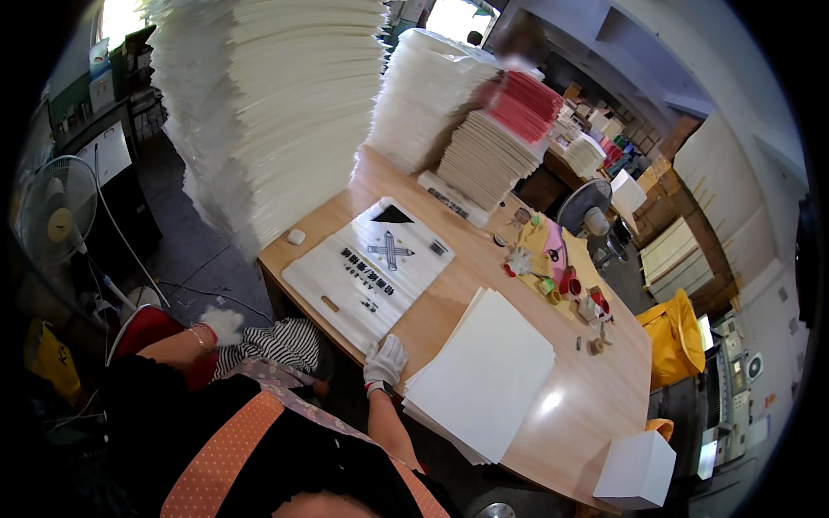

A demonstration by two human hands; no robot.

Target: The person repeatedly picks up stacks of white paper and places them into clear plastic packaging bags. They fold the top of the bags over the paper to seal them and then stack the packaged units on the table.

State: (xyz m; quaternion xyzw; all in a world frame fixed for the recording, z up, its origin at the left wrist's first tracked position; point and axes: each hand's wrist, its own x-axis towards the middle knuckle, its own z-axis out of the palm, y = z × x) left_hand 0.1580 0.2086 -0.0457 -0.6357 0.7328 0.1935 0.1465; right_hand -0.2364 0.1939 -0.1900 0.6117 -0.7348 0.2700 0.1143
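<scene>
My right hand [386,361], in a white glove, rests at the table's near edge with fingers stretched out. Its fingertips lie by the near corner of a flat white plastic bag [345,276], printed with crossed pencils and having a cut-out handle. Just right of this hand is a stack of white paper sheets [484,371], slightly fanned at its edges. My left hand [223,326], also gloved in white, is off the table at the left, above striped black-and-white cloth [281,345]. Its fingers are smeared, so their hold does not show.
Tall stacks of white sheets [285,112] stand at the table's far left, with cream sheets [488,155] and red ones [527,105] behind. Scissors [553,255], tape rolls and small jars lie on the right. A white box [635,470] sits at the near right corner. A fan [60,220] stands left.
</scene>
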